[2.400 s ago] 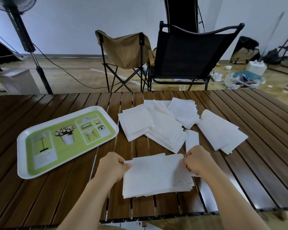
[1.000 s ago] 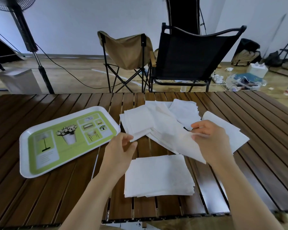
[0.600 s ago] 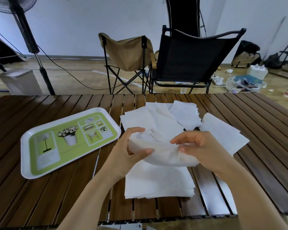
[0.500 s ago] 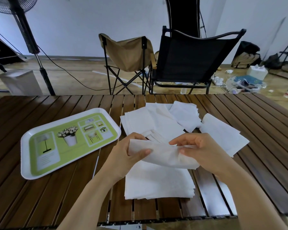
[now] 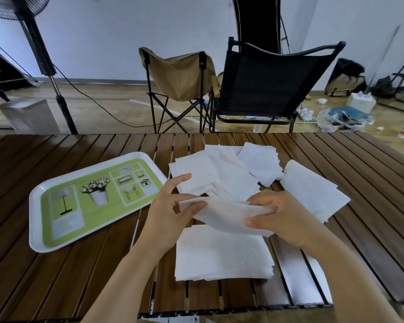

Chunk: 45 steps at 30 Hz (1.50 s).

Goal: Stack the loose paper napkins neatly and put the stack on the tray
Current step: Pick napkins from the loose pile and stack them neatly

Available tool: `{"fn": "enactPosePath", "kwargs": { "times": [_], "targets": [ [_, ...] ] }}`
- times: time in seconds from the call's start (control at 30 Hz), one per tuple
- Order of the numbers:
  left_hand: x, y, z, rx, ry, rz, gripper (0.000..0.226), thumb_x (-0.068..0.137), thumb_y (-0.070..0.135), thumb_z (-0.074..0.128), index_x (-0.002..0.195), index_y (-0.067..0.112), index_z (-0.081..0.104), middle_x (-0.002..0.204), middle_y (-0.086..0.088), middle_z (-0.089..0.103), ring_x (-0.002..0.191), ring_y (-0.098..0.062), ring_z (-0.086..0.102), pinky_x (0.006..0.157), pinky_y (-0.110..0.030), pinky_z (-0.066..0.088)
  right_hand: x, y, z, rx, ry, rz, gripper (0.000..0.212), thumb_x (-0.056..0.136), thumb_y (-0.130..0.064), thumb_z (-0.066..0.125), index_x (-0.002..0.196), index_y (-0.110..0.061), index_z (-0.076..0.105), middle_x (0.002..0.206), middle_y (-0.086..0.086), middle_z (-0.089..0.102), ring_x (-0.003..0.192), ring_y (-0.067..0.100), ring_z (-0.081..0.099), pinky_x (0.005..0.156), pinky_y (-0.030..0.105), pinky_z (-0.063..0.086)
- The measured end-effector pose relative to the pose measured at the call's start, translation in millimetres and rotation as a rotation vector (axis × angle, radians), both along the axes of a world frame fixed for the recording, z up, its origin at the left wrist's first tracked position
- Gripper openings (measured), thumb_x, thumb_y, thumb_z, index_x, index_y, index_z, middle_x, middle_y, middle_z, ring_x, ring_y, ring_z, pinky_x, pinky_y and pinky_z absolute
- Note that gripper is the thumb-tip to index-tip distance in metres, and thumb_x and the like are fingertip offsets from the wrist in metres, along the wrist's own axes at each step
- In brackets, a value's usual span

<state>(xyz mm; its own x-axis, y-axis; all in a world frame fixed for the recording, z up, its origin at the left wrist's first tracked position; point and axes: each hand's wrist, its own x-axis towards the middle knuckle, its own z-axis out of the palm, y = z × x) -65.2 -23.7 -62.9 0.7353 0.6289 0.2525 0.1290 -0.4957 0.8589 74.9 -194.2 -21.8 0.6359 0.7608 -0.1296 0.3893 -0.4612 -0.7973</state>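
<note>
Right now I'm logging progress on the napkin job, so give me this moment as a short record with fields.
held napkin: white napkin in the air, sagging, above the near stack
left hand: pinches its left end
right hand: grips its right end
near stack: fairly squared, on the table in front of the person
loose napkins: several overlapping piles farther back, not yet gathered
tray: left of the napkins, no napkins on it
task state: stacking under way, nothing on the tray yet
</note>
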Motion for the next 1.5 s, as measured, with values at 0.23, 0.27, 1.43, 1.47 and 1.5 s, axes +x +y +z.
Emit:
{"fn": "enactPosePath", "kwargs": {
  "times": [0.23,0.27,1.43,1.47,1.5],
  "targets": [
    [-3.3,-1.0,0.9,-0.105,-0.078,0.036,0.021,0.086,0.035,0.063,0.093,0.020,0.076,0.082,0.005,0.074,0.078,-0.012,0.069,0.059,-0.014,0.052,2.7,-0.6,1.2,0.108,0.030,-0.147,0.020,0.080,-0.022,0.074,0.099,-0.021,0.067,0.102,-0.013,0.066,0.095,0.010,0.063,0.078,0.024,0.051],
    [-2.7,-1.6,2.0,-0.121,-0.074,0.028,0.021,0.086,0.036,0.062,0.089,0.020,0.075,0.077,0.005,0.074,0.072,-0.010,0.069,0.058,-0.019,0.053,3.2,-1.4,1.1,0.149,0.093,-0.170,0.016,0.081,-0.020,0.073,0.097,-0.018,0.070,0.093,-0.009,0.072,0.087,0.010,0.067,0.071,0.022,0.052],
    [-9.0,3.8,-23.6,-0.039,0.549,0.280,0.024,0.089,0.037,0.061,0.101,0.021,0.047,0.093,0.007,0.057,0.086,-0.009,0.056,0.069,-0.020,0.043,15.2,16.0,-58.9,-0.126,-0.312,-0.321,0.025,0.085,-0.022,0.067,0.100,-0.020,0.047,0.097,-0.004,0.047,0.084,0.012,0.050,0.072,0.024,0.044],
    [-7.7,3.2,-21.2,-0.029,0.515,0.296,0.021,0.090,0.036,0.059,0.102,0.021,0.049,0.094,0.007,0.058,0.085,-0.007,0.055,0.066,-0.018,0.041,15.9,20.7,-59.5,-0.093,-0.339,-0.321,0.023,0.087,-0.022,0.065,0.102,-0.019,0.049,0.100,-0.004,0.049,0.086,0.012,0.052,0.073,0.024,0.044],
    [-6.6,2.3,-19.5,-0.028,0.490,0.305,0.017,0.091,0.034,0.058,0.101,0.022,0.050,0.095,0.007,0.060,0.084,-0.006,0.055,0.063,-0.016,0.039,17.1,27.0,-59.7,-0.073,-0.365,-0.316,0.023,0.088,-0.022,0.064,0.105,-0.018,0.050,0.104,-0.003,0.051,0.088,0.013,0.053,0.074,0.024,0.044]
  ]
}}
